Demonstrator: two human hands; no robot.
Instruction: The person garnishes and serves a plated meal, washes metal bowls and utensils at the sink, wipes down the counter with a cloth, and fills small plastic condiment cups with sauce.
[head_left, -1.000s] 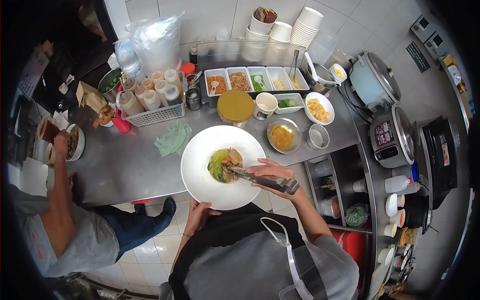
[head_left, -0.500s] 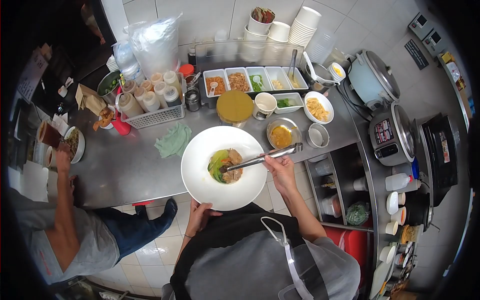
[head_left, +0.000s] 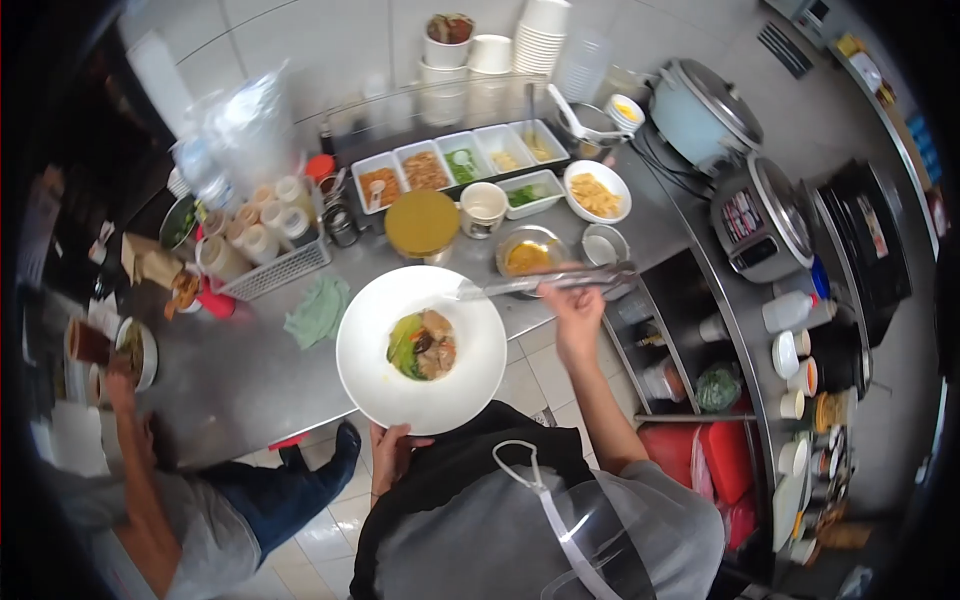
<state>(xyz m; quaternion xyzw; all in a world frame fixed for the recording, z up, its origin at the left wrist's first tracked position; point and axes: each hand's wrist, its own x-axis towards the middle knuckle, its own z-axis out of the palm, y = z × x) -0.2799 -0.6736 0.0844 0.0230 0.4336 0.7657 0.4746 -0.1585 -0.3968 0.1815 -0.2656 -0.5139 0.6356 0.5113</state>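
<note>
- Change: metal tongs (head_left: 560,279) now off the food; half a second ago tips were in it. Now swung up and right, tips over upper right rim of white wide-rimmed plate (head_left: 475,375).
- Meaning (judgement): contact with the food broken off; plated portion looks left as is.
- Plate: center of frame, in front of black apron (head_left: 440,475). Leafy greens (head_left: 403,345) left side of the well, meat pieces (head_left: 436,345) right side.
- Left hand (head_left: 394,452): fingers gripping plate's lower rim.
- Right hand (head_left: 577,312): fingers closed round tongs, right of plate, below metal bowl of orange-yellow liquid (head_left: 527,258) and small metal bowl (head_left: 606,243).
- View also tilted since then; tabletop (head_left: 240,400) things sit askew.
- Hard to make out: tongs and right fingers motion-blurred; can't tell if tips touch rim or how wide they're spread. Left fingertips hidden under plate.
- Far left: co-worker's hand (head_left: 121,382) by brown container (head_left: 88,342), grip unclear; dark frame edge cuts the area. Plastic bag (head_left: 258,125), upper left, smeared.
</note>
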